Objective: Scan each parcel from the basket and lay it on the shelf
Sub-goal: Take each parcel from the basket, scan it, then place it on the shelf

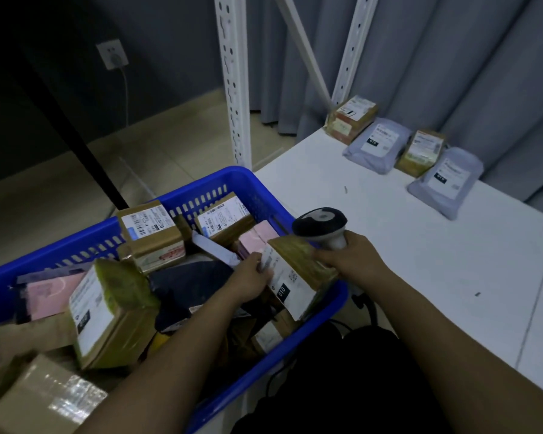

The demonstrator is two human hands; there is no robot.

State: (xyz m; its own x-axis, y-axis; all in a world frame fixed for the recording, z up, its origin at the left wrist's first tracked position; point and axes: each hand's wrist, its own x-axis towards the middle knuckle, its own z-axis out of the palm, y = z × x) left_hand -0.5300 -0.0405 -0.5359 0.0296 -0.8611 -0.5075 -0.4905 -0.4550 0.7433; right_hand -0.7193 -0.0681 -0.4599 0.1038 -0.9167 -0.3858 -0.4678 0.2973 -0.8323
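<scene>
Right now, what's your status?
Left hand grips cardboard parcel over blue basket. Right hand holds scanner. Four parcels shelved; shelf open.

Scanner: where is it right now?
Head view, centre-right: the scanner is gripped in the right hand, over the blue basket's right rim by the white shelf.

A tilted brown labelled parcel (298, 270) sits at the blue basket's (201, 186) right rim; four parcels (405, 145) lie on the white shelf (389, 245).

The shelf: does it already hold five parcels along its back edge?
No, the shelf holds four parcels: two brown boxes alternating with two grey mailer bags.
</scene>
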